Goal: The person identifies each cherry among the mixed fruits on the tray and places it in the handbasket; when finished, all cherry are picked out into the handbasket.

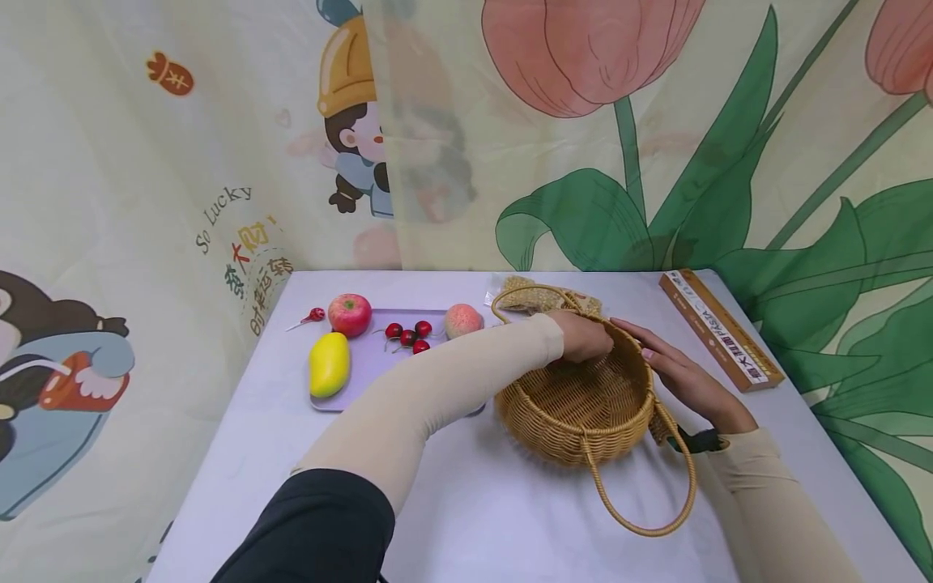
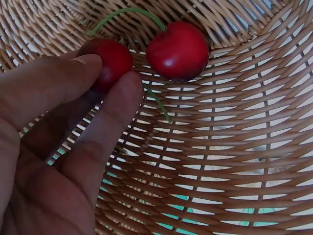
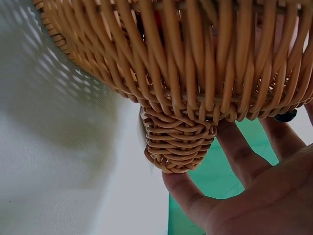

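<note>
Inside the round wicker basket (image 1: 554, 429), my left hand (image 1: 585, 336) pinches a cherry (image 2: 112, 63) between thumb and fingertips. Right beside that cherry is a second red cherry (image 2: 178, 51), its green stem arching back over the held one. The basket tilts a little, and one looped handle (image 1: 645, 530) hangs down in front. My right hand (image 1: 692, 385) lies along the basket's right side, its fingers fairly straight and reaching up to the rim. In the right wrist view, spread fingers (image 3: 244, 154) touch the woven wall and a small wicker tab (image 3: 178, 139).
Left of the basket is a purple tray (image 1: 372, 368) with several cherries (image 1: 408, 334), a yellow mango (image 1: 330, 364), an apple (image 1: 350, 315) and a peach (image 1: 463, 321). A lollipop (image 1: 309, 317) lies nearby. Behind the basket is a clear bag (image 1: 521, 293); a long brown box (image 1: 722, 328) lies right.
</note>
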The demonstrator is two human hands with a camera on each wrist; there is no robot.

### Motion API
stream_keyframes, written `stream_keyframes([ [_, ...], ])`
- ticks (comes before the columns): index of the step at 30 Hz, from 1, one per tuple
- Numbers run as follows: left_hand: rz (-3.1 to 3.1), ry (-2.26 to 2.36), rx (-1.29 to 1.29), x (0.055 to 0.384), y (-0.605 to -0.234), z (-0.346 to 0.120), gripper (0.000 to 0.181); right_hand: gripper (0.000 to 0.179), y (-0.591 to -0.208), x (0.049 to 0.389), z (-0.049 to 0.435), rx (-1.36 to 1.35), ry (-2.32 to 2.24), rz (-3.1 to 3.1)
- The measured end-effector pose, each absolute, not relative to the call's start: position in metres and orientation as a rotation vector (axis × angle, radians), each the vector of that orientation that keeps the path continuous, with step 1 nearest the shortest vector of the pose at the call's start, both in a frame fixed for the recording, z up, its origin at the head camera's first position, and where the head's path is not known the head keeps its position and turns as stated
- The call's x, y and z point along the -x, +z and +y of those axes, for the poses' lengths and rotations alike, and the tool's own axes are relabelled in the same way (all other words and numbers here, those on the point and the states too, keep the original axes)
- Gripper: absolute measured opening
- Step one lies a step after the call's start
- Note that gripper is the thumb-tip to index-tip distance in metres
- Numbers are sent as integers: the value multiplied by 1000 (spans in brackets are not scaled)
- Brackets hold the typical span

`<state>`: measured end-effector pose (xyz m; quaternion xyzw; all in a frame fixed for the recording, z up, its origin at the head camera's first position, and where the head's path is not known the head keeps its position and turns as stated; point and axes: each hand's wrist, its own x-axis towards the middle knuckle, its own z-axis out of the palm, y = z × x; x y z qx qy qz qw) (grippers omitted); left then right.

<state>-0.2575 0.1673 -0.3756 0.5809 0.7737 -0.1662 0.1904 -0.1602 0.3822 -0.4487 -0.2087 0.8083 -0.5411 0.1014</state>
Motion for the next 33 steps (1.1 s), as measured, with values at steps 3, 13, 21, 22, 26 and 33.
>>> stream_keyframes([
  [3,2187,-523,-1676,255,-377,165,23,55,-449,161,381,620,-1596,2384],
  [13,2210,-563,-1717,248,-385,152,29,55,-450,163,375,610,-1598,2362],
  [21,2172,-486,-1676,257,-381,147,28,55,-448,163,373,590,-1569,2388],
  [22,2170,-441,-1645,259,-379,147,30,55,-448,163,374,589,-1566,2391],
  [26,2158,-150,-1582,268,-367,141,39,56,-446,161,375,582,-1540,2406],
  [33,2076,535,-1566,264,-337,102,40,56,-444,157,379,521,-1540,2400],
])
